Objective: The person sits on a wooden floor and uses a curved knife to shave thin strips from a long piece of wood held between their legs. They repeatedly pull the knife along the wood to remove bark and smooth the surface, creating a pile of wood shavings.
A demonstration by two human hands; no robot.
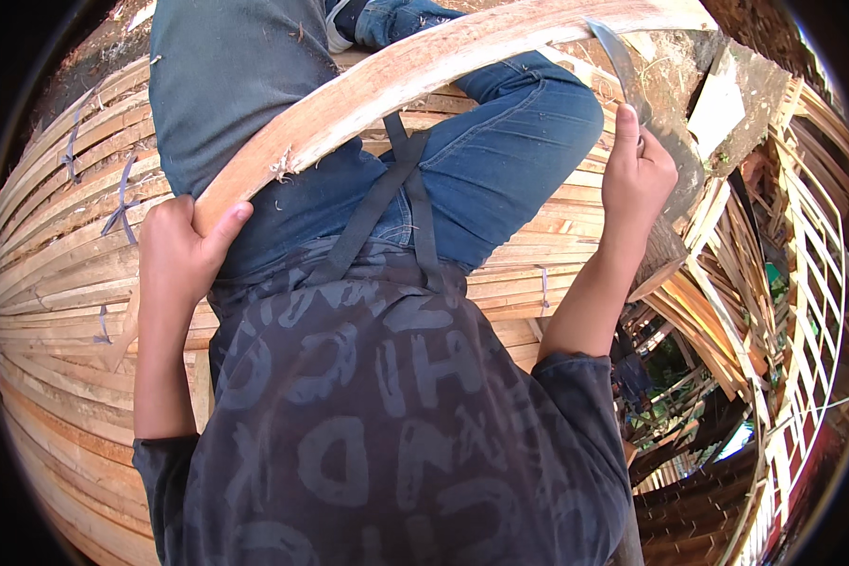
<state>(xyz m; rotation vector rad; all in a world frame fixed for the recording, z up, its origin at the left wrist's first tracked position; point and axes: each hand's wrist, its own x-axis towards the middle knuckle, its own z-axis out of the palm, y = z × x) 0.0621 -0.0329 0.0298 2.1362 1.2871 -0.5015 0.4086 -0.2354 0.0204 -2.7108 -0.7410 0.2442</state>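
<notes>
A long pale wooden plank (368, 92) slants from my left side up to the far right, across my jeans. Its near end is gripped by my left hand (187, 236), with the thumb laid along the edge. Loose splinters cling to the plank's lower edge. In my right hand (640, 165) is a knife with a curved metal blade (616, 58). The blade points away from me, its tip at the plank's edge near the far end; I cannot tell if they touch. Its handle is hidden in my closed fingers.
Bundles of wooden slats (66, 236), bound with ties, lie to the left and beneath me. A wood block (747, 99) stands at the far right, close to the plank's end. Past my right arm are split strips (717, 330) and a lattice (816, 283). Black straps (406, 165) cross at my lap.
</notes>
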